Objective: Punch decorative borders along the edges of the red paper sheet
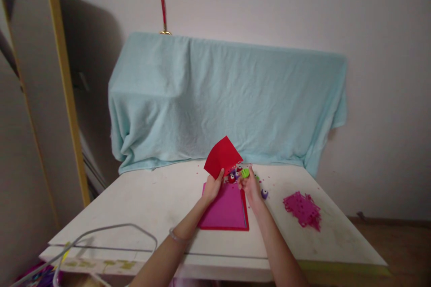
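Observation:
My left hand (213, 187) is closed on the lower edge of a red paper sheet (222, 154), thumb on top. The sheet is tilted up, and small cut-outs run along its right edge. In my right hand (251, 186), just right of that edge, is a small lime-green craft punch (245, 172), held between thumb and fingers. Below both hands lies a stack of magenta paper (225, 210) with a red border showing underneath. Red punches with eye-like discs (231, 178) sit between the hands, partly hidden. A purple punch (264, 194) rests beside my right wrist.
Punched magenta paper pieces (303, 210) are heaped on the white table (151, 206) at right. Tiny paper bits lie around the punches. A bent grey metal rod (114, 225) crosses the front left edge. Behind the table hangs a light-blue cloth (229, 103).

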### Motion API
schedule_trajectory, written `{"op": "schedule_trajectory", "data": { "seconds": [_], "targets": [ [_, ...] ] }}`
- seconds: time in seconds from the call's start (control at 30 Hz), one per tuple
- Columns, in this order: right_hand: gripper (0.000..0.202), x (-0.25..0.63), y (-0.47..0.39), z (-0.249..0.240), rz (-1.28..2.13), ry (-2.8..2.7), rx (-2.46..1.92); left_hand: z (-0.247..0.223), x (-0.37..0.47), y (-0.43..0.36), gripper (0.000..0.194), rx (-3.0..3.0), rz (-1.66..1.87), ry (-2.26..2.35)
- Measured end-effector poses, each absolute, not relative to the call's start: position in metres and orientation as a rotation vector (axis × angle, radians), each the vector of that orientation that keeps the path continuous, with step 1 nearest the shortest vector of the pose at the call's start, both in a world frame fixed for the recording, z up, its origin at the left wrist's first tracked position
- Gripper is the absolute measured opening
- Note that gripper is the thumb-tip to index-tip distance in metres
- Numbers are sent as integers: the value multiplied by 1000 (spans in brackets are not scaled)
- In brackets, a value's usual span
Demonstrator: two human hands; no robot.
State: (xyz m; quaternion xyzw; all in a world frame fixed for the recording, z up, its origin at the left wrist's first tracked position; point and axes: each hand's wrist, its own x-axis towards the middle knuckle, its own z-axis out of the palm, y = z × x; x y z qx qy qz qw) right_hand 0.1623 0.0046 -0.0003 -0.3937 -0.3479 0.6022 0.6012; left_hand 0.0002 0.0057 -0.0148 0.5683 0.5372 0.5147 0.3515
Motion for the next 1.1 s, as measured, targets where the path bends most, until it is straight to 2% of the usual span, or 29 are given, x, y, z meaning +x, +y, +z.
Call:
{"op": "schedule_trajectory", "data": {
  "seconds": [0.17, 0.53, 0.9, 1.1],
  "targets": [
    [57, 145, -8, -4, 986, -1104, -1131, -28, -5, 18, 58, 1504, 1228, 1397],
    [40, 154, -5, -4, 893, -898, -1098, -36, -5, 25, 60, 1500, 1186, 1361],
    [51, 151, -7, 0, 918, -962, -1156, -34, -4, 24, 58, 1485, 1199, 1382],
    [51, 149, -5, -2, 972, -963, -1141, -24, -4, 15, 56, 1466, 1212, 1364]
  ]
}}
